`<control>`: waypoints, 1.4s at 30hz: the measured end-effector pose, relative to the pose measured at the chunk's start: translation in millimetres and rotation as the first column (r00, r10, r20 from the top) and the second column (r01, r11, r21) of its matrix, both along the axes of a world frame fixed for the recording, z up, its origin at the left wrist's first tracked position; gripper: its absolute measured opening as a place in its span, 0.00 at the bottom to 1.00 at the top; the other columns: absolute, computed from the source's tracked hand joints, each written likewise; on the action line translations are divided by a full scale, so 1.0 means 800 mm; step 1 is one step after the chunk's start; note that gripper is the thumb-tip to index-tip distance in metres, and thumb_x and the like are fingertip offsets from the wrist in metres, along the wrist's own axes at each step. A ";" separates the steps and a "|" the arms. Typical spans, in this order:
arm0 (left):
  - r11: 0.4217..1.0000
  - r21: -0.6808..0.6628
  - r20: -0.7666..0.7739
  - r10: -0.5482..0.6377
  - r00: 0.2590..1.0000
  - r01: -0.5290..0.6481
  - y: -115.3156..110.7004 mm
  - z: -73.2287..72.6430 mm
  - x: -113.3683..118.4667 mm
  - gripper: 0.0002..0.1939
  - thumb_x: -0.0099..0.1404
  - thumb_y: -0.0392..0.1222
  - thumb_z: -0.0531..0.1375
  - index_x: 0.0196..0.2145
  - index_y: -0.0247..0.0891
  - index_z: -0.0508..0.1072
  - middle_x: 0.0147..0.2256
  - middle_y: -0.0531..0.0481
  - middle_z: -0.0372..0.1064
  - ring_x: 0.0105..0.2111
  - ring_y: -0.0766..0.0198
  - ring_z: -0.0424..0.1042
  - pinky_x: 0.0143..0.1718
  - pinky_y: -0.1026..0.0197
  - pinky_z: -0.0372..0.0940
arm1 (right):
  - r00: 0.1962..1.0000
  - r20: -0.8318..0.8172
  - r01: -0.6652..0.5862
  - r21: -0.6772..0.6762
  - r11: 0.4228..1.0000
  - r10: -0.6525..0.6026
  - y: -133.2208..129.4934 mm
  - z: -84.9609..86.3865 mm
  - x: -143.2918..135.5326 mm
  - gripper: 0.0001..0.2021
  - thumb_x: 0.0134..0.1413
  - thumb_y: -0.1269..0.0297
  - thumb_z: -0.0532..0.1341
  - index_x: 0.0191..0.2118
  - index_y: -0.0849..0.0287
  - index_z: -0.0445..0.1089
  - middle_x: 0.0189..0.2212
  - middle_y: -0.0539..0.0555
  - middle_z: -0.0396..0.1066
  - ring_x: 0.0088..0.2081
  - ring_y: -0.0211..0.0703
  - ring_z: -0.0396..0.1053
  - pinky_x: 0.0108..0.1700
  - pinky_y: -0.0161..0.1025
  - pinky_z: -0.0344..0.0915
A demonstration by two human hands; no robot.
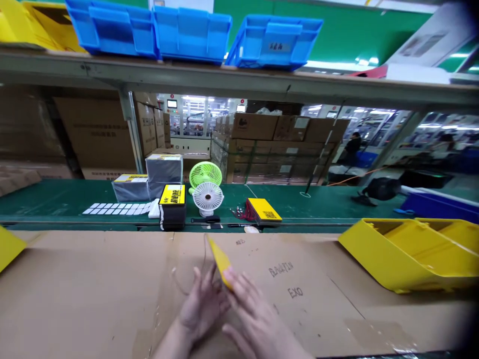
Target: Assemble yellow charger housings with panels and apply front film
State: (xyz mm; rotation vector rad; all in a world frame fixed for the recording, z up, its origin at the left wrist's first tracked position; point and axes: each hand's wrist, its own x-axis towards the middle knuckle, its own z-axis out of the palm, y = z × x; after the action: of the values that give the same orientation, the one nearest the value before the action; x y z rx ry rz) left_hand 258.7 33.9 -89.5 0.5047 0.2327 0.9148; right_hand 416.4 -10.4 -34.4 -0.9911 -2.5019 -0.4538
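A thin yellow card (220, 258) stands tilted above the cardboard, its lower end at the fingers of my right hand (250, 304). Those fingers lie along the card, and its grip is partly hidden. Just left of it, my left hand (204, 304) is half curled with its fingers apart, close to the card. A thin cord (179, 284) loops out blurred beside the left fingers and rises toward the card's top. Beyond the hands is a stack of yellow cards (264, 209) with dark red cords (245, 213) at its side.
Cardboard (93, 294) with handwriting covers the near bench. Yellow bins (396, 254) stand at right. On the green table are a white fan (208, 197), a green fan (205, 174), a black-and-yellow box (172, 207) and white labels (116, 208). Blue bins (275, 42) line the shelf above.
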 end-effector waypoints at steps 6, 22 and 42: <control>0.983 -0.176 0.141 -0.028 0.990 0.053 0.002 0.015 -0.018 0.41 0.57 0.67 0.48 0.53 0.29 0.64 0.46 0.33 0.69 0.47 0.45 0.67 0.49 0.48 0.56 | 0.893 -0.133 -0.442 -0.079 0.894 0.430 -0.006 -0.021 -0.014 0.14 0.55 0.64 0.58 0.49 0.52 0.66 0.50 0.50 0.69 0.54 0.42 0.63 0.55 0.40 0.63; 0.953 -0.037 0.024 -0.299 0.954 0.300 -0.012 -0.003 -0.003 0.37 0.55 0.62 0.55 0.55 0.33 0.63 0.49 0.35 0.69 0.54 0.43 0.61 0.56 0.43 0.49 | 0.636 -0.707 -0.072 -0.454 0.888 -0.310 0.076 0.017 -0.054 0.10 0.56 0.61 0.56 0.40 0.53 0.74 0.36 0.53 0.75 0.41 0.43 0.70 0.45 0.43 0.67; 0.996 -0.010 -0.011 -0.086 0.996 0.086 -0.015 -0.023 -0.004 0.36 0.51 0.55 0.63 0.54 0.37 0.65 0.50 0.38 0.68 0.55 0.44 0.60 0.59 0.45 0.44 | 0.534 -0.592 0.191 -0.611 0.768 -0.603 0.080 -0.044 -0.015 0.27 0.55 0.53 0.54 0.59 0.59 0.57 0.56 0.61 0.59 0.58 0.52 0.56 0.60 0.55 0.53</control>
State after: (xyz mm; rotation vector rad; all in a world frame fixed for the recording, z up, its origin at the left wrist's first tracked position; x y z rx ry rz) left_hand 255.8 22.1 -108.3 0.5078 0.2237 0.8273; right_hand 404.3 53.3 -69.9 -1.5746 -1.5612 0.4609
